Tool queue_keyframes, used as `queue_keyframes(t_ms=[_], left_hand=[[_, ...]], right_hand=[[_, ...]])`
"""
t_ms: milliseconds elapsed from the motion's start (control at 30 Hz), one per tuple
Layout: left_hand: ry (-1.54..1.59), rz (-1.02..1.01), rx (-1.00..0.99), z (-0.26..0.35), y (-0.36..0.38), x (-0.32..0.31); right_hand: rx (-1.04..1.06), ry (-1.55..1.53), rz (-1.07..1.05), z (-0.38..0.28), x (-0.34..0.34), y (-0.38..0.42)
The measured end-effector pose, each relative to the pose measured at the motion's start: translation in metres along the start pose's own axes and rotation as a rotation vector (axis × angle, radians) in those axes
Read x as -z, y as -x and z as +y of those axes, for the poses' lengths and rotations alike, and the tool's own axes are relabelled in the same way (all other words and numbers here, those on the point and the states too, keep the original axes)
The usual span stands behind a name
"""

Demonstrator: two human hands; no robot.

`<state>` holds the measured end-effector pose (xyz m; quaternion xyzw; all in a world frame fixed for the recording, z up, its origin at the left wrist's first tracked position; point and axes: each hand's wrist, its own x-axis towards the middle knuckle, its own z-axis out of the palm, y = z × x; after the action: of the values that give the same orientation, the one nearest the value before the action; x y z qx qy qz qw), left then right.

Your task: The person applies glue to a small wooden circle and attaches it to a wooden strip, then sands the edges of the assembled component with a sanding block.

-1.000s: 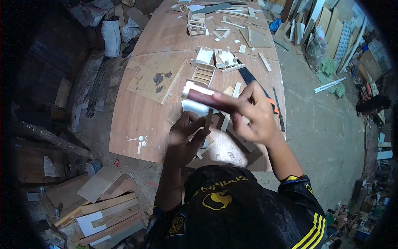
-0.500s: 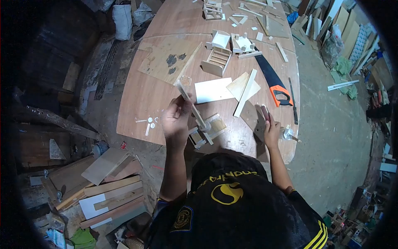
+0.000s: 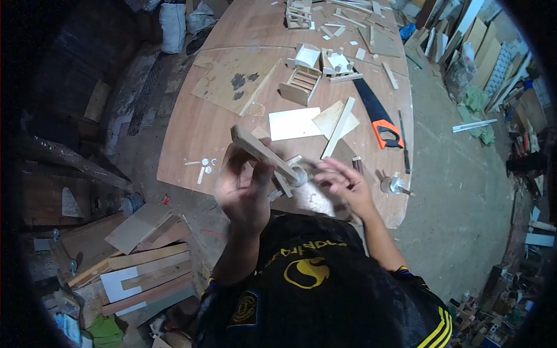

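My left hand [image 3: 243, 185] is closed around a narrow wooden strip [image 3: 261, 151], raised over the near edge of the table and tilted toward the camera. Beyond the strip's lower end shows a small round clear object [image 3: 299, 176], partly covered by the strip. My right hand [image 3: 348, 184] hovers just to the right with its fingers spread and nothing in them. Close by its fingertips is a dark brown piece with a pale end [image 3: 357, 164]. Further right stands a small clear jar [image 3: 394, 184] with a stick.
Past my hands lie a white board [image 3: 295, 123], a pale wooden strip [image 3: 338, 129] and an orange-handled saw [image 3: 386, 132]. Small wooden furniture models [image 3: 300, 84] stand farther back among scattered offcuts. Stacked boards [image 3: 148, 272] lie on the floor at left.
My right hand has let go of the dark brown piece and moved left with its fingers spread. My left hand has come closer to the camera, turning the wooden strip.
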<state>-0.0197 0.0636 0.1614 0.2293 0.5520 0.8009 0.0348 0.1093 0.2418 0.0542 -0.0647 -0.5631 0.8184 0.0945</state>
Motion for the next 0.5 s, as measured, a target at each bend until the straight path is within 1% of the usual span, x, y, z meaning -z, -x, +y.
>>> queue_keyframes(t_ms=[33,100,167,200,233,300,333,433,500], left_hand=[[-0.006,-0.067,-0.1,0.003,0.0,-0.004],[0.028,-0.064,-0.134,0.016,0.001,-0.017],[-0.041,-0.172,-0.245,0.02,-0.001,-0.02],[-0.145,-0.175,-0.275,0.025,-0.003,-0.021],[-0.145,-0.165,-0.28,0.026,-0.003,-0.022],[-0.141,-0.174,-0.315,0.026,-0.004,-0.022],[-0.142,-0.168,-0.317,0.026,-0.004,-0.024],[-0.088,-0.098,-0.333,0.026,-0.002,-0.03],[-0.118,-0.12,-0.311,0.025,0.0,-0.031]], right_hand=[[0.032,-0.163,-0.074,-0.012,-0.018,-0.003],[0.047,-0.289,-0.172,-0.026,-0.033,-0.004],[0.066,-0.316,-0.21,-0.029,-0.035,-0.004],[0.091,-0.355,-0.239,-0.031,-0.036,-0.005],[0.088,-0.35,-0.248,-0.033,-0.038,-0.006],[0.095,-0.296,-0.19,-0.039,-0.045,-0.006],[0.092,-0.295,-0.195,-0.042,-0.048,-0.007],[0.097,-0.29,-0.161,-0.044,-0.05,-0.006],[0.091,-0.315,-0.123,-0.038,-0.047,-0.006]])
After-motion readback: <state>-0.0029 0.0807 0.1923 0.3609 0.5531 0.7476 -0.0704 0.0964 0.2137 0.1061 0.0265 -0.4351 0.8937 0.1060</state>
